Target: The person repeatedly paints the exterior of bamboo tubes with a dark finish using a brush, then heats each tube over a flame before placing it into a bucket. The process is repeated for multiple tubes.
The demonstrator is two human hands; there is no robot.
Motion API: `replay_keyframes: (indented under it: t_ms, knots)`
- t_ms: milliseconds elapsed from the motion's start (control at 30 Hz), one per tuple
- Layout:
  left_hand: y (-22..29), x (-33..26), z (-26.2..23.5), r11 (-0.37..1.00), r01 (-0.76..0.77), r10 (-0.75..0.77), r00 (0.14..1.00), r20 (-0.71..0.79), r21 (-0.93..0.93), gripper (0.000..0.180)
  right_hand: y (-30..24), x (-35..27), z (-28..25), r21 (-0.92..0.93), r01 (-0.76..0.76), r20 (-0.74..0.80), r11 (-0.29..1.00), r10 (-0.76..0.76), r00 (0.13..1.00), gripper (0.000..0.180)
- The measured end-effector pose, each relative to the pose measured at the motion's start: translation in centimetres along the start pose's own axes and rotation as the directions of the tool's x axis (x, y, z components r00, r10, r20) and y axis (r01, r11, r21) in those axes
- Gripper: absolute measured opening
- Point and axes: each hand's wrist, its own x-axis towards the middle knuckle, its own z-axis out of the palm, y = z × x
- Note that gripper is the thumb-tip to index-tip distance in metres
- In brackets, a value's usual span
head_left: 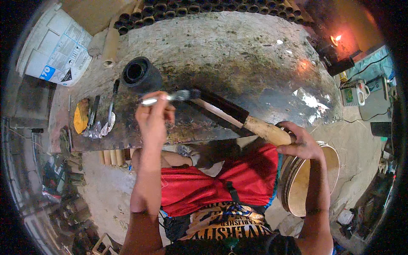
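My left hand (154, 118) is closed on a paintbrush (180, 95), its handle pale and shiny and its tip dark. That tip is at or very near the far end of a dark-coated tube (227, 108); whether they touch I cannot tell. My right hand (301, 142) grips the pale wooden rod (267, 131) that extends from the tube's near end. Tube and rod slant over the work table (178, 46), pointing up and to the left. Just beyond my left hand stands a black round pot (148, 75), its inside dark.
Stacked tubes (191, 9) line the table's far edge. A white bucket (59, 49) stands far left, near a yellow object (80, 117) and several tools. Flames glow (335, 40) at far right. A white jug (360, 93) sits below; a round drum-like container (316, 182) stands beside my right forearm.
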Motion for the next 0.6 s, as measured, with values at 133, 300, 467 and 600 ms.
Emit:
replay_keyframes:
  t_ms: [133,300,467,600]
  knots:
    - [-1.6,-5.0,4.5,0.984,0.177,-0.169,0.954,0.247,-0.011,0.017,-0.6,0.1,0.0,0.083,-0.048,0.045,0.995,0.044,0.998,0.059]
    - [-2.6,-5.1,5.7,0.99,0.139,-0.14,0.953,0.267,0.025,0.02,-0.2,0.1,-0.1,0.066,-0.056,0.053,0.996,0.053,0.997,0.055]
    - [-1.8,0.1,1.4,0.994,0.069,-0.077,0.993,0.088,0.087,0.021,0.8,0.3,-0.1,0.018,-0.041,-0.002,0.999,0.041,0.999,0.057]
    - [-0.6,3.4,-0.8,0.994,-0.005,0.013,0.997,-0.072,0.111,0.023,1.3,0.2,0.0,0.006,-0.011,-0.051,1.0,0.011,0.999,0.058]
